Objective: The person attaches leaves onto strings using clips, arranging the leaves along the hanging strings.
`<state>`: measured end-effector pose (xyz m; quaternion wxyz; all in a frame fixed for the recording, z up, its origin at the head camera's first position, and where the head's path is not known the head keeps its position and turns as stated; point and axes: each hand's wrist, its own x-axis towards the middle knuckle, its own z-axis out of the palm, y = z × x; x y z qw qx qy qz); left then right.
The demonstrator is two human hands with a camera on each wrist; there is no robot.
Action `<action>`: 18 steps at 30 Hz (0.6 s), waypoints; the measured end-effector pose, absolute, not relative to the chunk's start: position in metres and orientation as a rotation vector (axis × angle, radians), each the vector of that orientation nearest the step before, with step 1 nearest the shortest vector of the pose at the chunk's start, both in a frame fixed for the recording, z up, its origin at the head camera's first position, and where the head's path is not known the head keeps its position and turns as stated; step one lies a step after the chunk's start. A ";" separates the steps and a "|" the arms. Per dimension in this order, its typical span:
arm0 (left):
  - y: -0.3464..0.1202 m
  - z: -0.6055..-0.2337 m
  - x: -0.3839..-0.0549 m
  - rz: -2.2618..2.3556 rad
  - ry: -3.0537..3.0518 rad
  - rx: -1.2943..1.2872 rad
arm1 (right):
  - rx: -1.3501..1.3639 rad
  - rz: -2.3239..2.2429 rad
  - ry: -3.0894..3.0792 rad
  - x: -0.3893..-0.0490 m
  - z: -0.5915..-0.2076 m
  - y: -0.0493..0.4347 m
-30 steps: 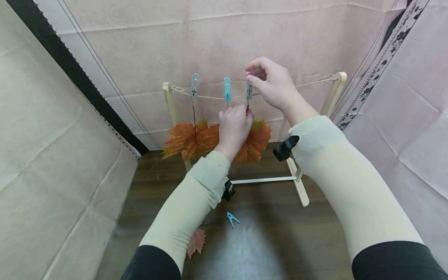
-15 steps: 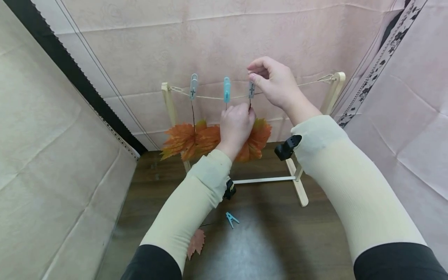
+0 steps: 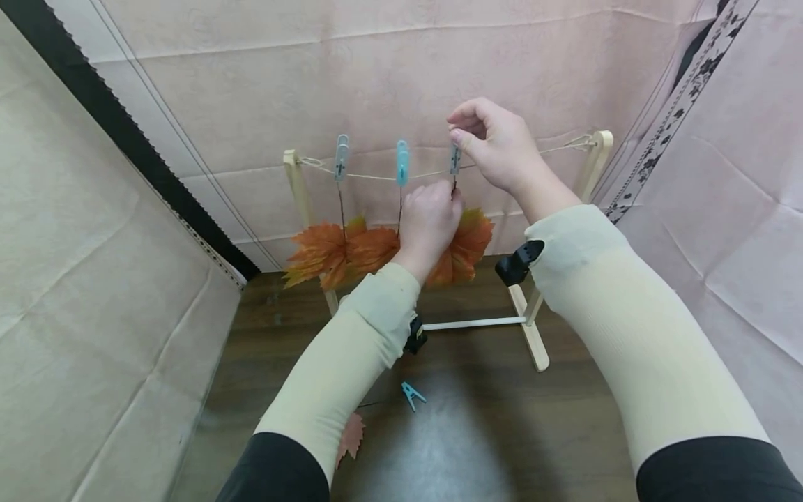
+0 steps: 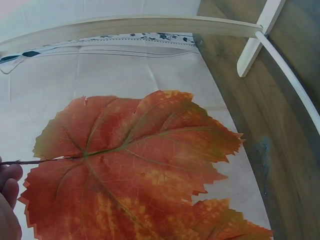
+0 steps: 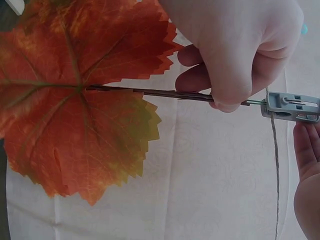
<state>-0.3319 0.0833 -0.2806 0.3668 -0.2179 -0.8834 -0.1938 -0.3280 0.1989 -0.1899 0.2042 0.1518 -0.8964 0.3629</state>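
My left hand (image 3: 431, 219) pinches the dark stem (image 5: 165, 93) of an orange artificial maple leaf (image 4: 125, 160) just under the string. With thumb and fingers, my right hand (image 3: 498, 146) holds the top of a grey-blue clothespin (image 5: 292, 107). That clothespin sits on the string (image 5: 276, 170), and the stem's upper end meets its tip. To the left, a pale blue clothespin (image 3: 341, 157) and a brighter blue clothespin (image 3: 402, 162) stand on the string, each with an orange leaf (image 3: 318, 251) hanging by its stem. The left forearm and hand cover part of the leaves in the head view.
The string runs between two wooden posts (image 3: 593, 167) of a stand with a white lower bar (image 3: 473, 323). On the brown tabletop lie a loose blue clothespin (image 3: 412, 395) and a pinkish leaf (image 3: 351, 438), partly behind the left sleeve. Cloth walls enclose the back and sides.
Both hands have shifted slightly right along the string, with the grey-blue clothespin and the leaf stem. The gap to the middle clothespin has grown. The head view has drifted a little.
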 end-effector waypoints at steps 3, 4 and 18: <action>0.086 -0.281 -0.332 -0.497 -2.234 -0.565 | 0.429 1.007 -2.499 -0.328 -0.190 0.202; 0.087 -0.281 -0.333 -0.500 -2.223 -0.566 | 0.427 1.000 -2.502 -0.328 -0.190 0.203; 0.094 -0.280 -0.332 -0.519 -2.236 -0.581 | 0.399 1.013 -2.501 -0.325 -0.191 0.213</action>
